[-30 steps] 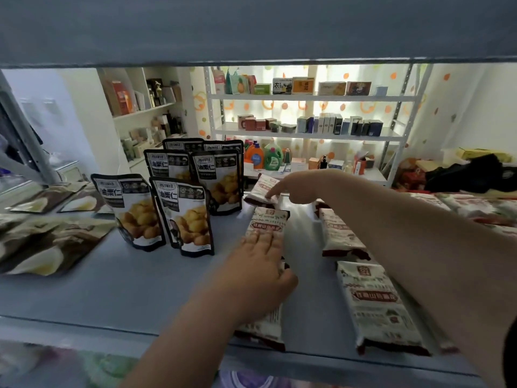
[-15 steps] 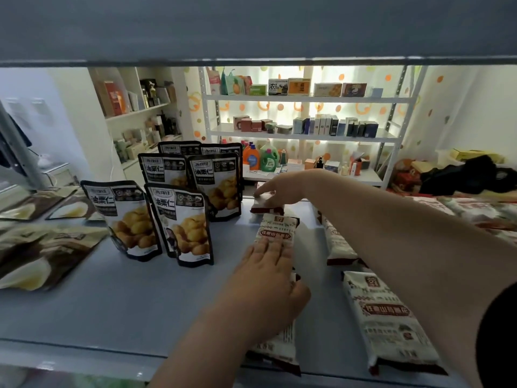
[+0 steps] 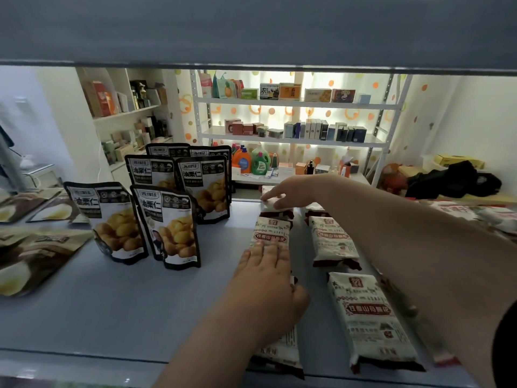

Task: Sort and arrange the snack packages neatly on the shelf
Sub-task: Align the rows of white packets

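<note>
View down onto a grey-blue shelf [image 3: 173, 309] under a dark upper board; six black pouches [image 3: 167, 225] stand upright left of centre in three pairs, front to back, each printed in large white characters "油栗仁" above a picture of yellow chestnuts, with a smaller brand line on top too small to read; flat brown pouches [image 3: 30, 247] with a pale picture lie at the far left; white packets [image 3: 369, 317] with dark red ends lie flat in columns to the right, each with a square red seal at the top and a red band of Chinese characters I cannot read with certainty; the left hand [image 3: 268, 281] lies palm down, fingers straight and close together, pressing on the middle white packet [image 3: 270, 231] in the column just right of the pouches, fingertips touching its red band; the right hand [image 3: 291, 191] reaches to the back edge, fingers stretched out and resting on the far white packet [image 3: 275, 207], gripping nothing; beyond stands a lit white rack [image 3: 293, 103] of small boxes, one marked "农", with an orange bottle [image 3: 242, 161] and a green bottle [image 3: 260, 161] below.
</note>
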`<state>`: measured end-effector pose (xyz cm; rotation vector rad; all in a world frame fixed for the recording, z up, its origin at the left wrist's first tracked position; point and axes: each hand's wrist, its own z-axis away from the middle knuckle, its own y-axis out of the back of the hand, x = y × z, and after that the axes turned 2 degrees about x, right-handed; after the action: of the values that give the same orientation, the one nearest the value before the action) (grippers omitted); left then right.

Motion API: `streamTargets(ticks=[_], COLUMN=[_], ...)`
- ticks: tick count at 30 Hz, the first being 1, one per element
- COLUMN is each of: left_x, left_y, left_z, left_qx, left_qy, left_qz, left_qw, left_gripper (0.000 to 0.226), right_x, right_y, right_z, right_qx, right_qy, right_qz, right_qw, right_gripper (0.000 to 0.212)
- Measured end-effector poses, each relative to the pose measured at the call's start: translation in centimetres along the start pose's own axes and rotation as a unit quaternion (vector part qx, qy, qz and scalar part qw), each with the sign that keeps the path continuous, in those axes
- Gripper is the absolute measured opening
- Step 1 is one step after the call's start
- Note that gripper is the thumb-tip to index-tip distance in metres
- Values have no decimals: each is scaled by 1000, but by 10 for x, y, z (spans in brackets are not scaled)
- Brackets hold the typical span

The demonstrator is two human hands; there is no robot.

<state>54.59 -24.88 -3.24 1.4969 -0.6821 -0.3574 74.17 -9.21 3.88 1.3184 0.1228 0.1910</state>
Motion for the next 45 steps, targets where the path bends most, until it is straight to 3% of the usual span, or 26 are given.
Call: streamTargets(ticks=[6, 9, 11, 15, 19, 26, 35, 45], left_x=[5, -5, -18, -40, -38, -38, -43, -45], left_y=[0, 7, 12, 13, 7, 1, -3, -10], left_z=[-1, 10, 26, 49, 53, 54, 59, 54], left_qx=[41, 145, 183, 146, 123, 87, 69, 84], left_qy=[5, -22, -59, -105, -118, -135, -181, -199], left_qz=[31, 111, 138, 188, 253, 310, 252, 233], left_qw=[999, 983, 972, 966, 952, 937, 948, 948], left_gripper=[74, 70, 62, 44, 34, 42, 56, 64], right_x=[-6, -19, -29, -45, -43, -40, -44, -63], right_y=[1, 4, -1, -22, -30, -31, -35, -66], right_z=[14, 37, 53, 75, 87, 96, 102, 235], right_qx=[39, 136, 158, 79, 90, 76, 83, 225], right_qy=[8, 72, 111, 120, 107, 81, 65, -61], right_qz=[-17, -19, -28, 14, 1, -24, -32, -103], right_qw=[999, 988, 981, 990, 990, 993, 994, 967], right_gripper=[45, 36, 34, 46, 52, 67, 63, 48])
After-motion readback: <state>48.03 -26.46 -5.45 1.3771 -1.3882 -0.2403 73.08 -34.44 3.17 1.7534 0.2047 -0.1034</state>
